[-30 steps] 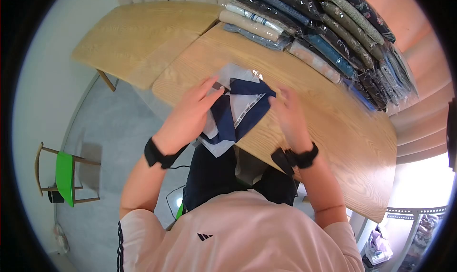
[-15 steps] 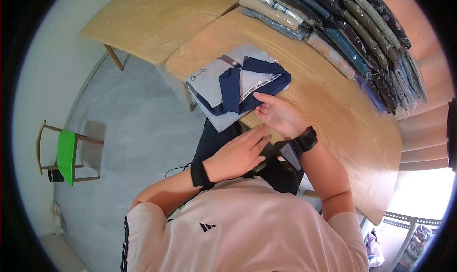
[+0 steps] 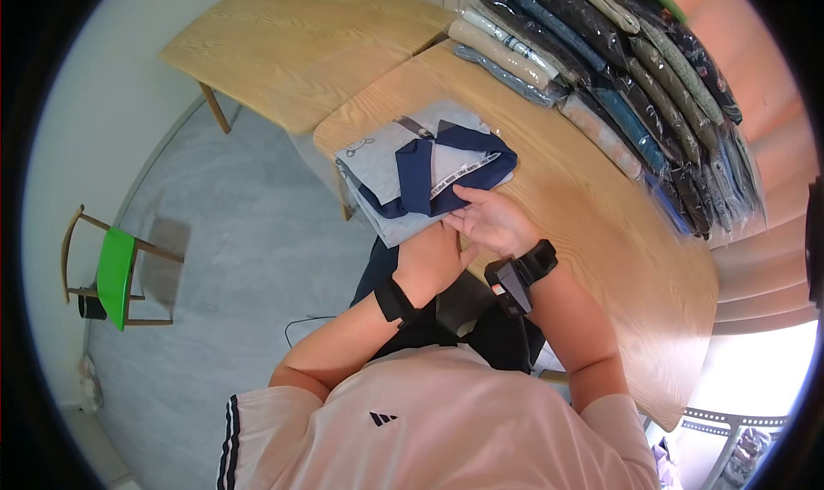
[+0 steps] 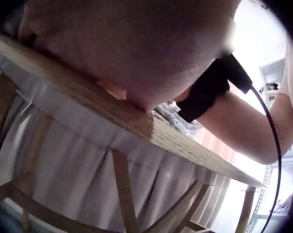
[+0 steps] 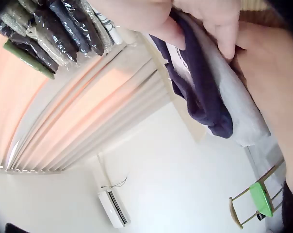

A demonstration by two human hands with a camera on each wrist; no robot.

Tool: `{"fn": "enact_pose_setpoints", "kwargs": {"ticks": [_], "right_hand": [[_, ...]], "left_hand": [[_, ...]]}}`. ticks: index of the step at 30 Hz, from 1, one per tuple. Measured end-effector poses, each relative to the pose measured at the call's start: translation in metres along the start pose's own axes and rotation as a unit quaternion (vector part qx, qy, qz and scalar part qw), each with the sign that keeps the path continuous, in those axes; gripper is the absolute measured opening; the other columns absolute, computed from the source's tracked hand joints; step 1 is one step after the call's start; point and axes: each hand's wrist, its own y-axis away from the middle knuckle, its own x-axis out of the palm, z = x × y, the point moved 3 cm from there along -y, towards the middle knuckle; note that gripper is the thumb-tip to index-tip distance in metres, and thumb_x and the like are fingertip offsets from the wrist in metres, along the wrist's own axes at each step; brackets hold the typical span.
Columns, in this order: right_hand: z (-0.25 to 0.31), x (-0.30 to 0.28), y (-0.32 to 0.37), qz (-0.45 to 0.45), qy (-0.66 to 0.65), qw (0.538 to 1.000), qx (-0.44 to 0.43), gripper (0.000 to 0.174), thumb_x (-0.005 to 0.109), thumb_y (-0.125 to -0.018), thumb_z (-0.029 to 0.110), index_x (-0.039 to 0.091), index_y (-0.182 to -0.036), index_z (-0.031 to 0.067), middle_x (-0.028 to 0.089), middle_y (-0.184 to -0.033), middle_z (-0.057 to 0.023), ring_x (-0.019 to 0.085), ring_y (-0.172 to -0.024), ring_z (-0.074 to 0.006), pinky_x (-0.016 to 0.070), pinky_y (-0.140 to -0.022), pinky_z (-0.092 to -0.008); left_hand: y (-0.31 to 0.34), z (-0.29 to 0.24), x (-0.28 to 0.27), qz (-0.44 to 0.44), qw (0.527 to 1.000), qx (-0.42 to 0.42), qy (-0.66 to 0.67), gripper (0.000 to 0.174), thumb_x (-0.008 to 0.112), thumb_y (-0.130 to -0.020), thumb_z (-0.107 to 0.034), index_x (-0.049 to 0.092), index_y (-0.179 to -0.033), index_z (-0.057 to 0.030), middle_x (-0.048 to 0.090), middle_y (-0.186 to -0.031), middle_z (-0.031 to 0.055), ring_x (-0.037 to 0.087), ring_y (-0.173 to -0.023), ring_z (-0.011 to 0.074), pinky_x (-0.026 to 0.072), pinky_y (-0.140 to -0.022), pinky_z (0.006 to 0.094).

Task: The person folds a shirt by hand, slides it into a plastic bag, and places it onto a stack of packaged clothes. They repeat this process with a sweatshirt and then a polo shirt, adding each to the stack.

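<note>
A folded light-grey shirt (image 3: 378, 166) with a navy collar and a printed neck tape lies at the table's front edge. My right hand (image 3: 496, 222) pinches its near edge, thumb over the navy cloth and fingers below, as the right wrist view shows. Close beside it, my left hand (image 3: 432, 260) reaches to the shirt's near edge, back of the hand up. The left fingertips are hidden by the shirt and the other hand. In the left wrist view, the left hand (image 4: 127, 48) lies over the wooden table edge (image 4: 78, 92).
A pile of folded garments in clear plastic bags (image 3: 601, 69) stands at the back right of the table (image 3: 601, 250). A second table (image 3: 300, 39) adjoins at the far left. A green-seated chair (image 3: 116, 263) stands on the floor to the left.
Both hands first left the shirt's two sides and came together near the front edge. The left hand has since moved up to the shirt, and the right hand now grips its near edge.
</note>
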Motion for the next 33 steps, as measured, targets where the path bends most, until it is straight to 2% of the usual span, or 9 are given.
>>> {"fn": "enact_pose_setpoints", "kwargs": {"ticks": [3,5,6,13,19,23,26,28,33], "right_hand": [[0.007,0.005,-0.021,0.022,-0.003,0.999,0.035,0.034,0.049,-0.091,0.004,0.040,-0.122,-0.0054,0.049,-0.122,-0.0200,0.049,-0.114,-0.0306,0.0382,-0.103,-0.0392],[0.013,0.004,-0.042,0.032,0.001,0.998,0.051,0.033,0.049,-0.091,0.003,0.041,-0.122,-0.0041,0.049,-0.120,-0.0197,0.050,-0.112,-0.0311,0.0390,-0.102,-0.0397],[0.015,0.003,-0.055,0.034,0.002,0.998,0.056,0.033,0.049,-0.091,0.003,0.041,-0.122,-0.0039,0.050,-0.120,-0.0199,0.050,-0.112,-0.0313,0.0393,-0.102,-0.0397],[0.022,0.025,-0.122,0.017,-0.007,0.997,0.070,0.029,0.051,-0.090,0.001,0.042,-0.117,-0.0045,0.050,-0.117,-0.0192,0.049,-0.112,-0.0303,0.0400,-0.102,-0.0400],[0.029,0.048,-0.169,0.026,-0.002,0.999,0.043,0.031,0.049,-0.091,0.003,0.039,-0.120,-0.0040,0.047,-0.122,-0.0206,0.049,-0.113,-0.0321,0.0409,-0.102,-0.0409],[0.033,0.050,-0.194,0.047,-0.010,0.998,0.044,0.033,0.048,-0.092,0.005,0.037,-0.122,-0.0029,0.046,-0.123,-0.0208,0.048,-0.114,-0.0323,0.0409,-0.102,-0.0410],[0.034,0.048,-0.197,0.051,-0.013,0.998,0.026,0.034,0.048,-0.093,0.005,0.036,-0.124,-0.0019,0.044,-0.125,-0.0216,0.046,-0.115,-0.0333,0.0386,-0.104,-0.0415],[0.032,0.049,-0.193,0.054,-0.034,0.998,0.012,0.034,0.046,-0.093,0.005,0.035,-0.124,-0.0018,0.043,-0.126,-0.0223,0.045,-0.117,-0.0339,0.0356,-0.106,-0.0423],[0.027,0.052,-0.184,0.014,-0.051,0.999,0.001,0.032,0.045,-0.093,0.004,0.037,-0.124,-0.0015,0.043,-0.128,-0.0209,0.043,-0.120,-0.0335,0.0350,-0.106,-0.0437]], "left_hand": [[-0.002,0.001,-0.006,0.060,0.995,-0.079,0.019,0.054,0.063,-0.077,-0.044,0.057,-0.100,0.0049,0.058,-0.097,0.0223,0.058,-0.091,0.0352,0.0456,-0.075,0.0416],[-0.003,-0.001,-0.011,-0.019,0.998,-0.013,-0.063,0.060,0.066,-0.072,-0.043,0.056,-0.107,0.0056,0.050,-0.113,0.0265,0.047,-0.108,0.0390,0.0388,-0.090,0.0452],[-0.005,0.001,-0.009,-0.034,0.998,-0.017,-0.041,0.067,0.068,-0.067,-0.042,0.056,-0.110,0.0076,0.043,-0.121,0.0292,0.037,-0.118,0.0437,0.0287,-0.100,0.0489],[-0.002,0.004,-0.008,-0.035,0.998,0.008,-0.060,0.059,0.060,-0.077,-0.044,0.059,-0.109,0.0055,0.044,-0.122,0.0331,0.038,-0.116,0.0502,0.0280,-0.100,0.0535],[-0.003,0.002,-0.009,-0.053,0.996,0.021,-0.065,0.075,0.054,-0.080,-0.050,0.046,-0.119,0.0124,0.047,-0.116,0.0322,0.041,-0.110,0.0487,0.0269,-0.100,0.0527],[-0.006,0.003,-0.017,-0.022,0.996,0.015,-0.084,0.071,0.058,-0.077,-0.047,0.047,-0.118,0.0098,0.047,-0.115,0.0300,0.042,-0.109,0.0445,0.0299,-0.098,0.0499],[-0.017,0.017,-0.021,0.079,0.996,-0.040,0.011,0.064,0.061,-0.075,-0.043,0.050,-0.115,0.0068,0.048,-0.116,0.0257,0.043,-0.110,0.0414,0.0315,-0.097,0.0487],[-0.020,0.024,-0.029,-0.037,0.997,0.013,-0.059,0.057,0.063,-0.075,-0.038,0.052,-0.112,0.0037,0.050,-0.115,0.0222,0.044,-0.109,0.0391,0.0332,-0.096,0.0474],[-0.008,0.027,-0.019,-0.072,0.993,0.047,-0.077,0.054,0.062,-0.077,-0.036,0.053,-0.115,0.0017,0.051,-0.114,0.0209,0.045,-0.109,0.0382,0.0343,-0.096,0.0467]]}}
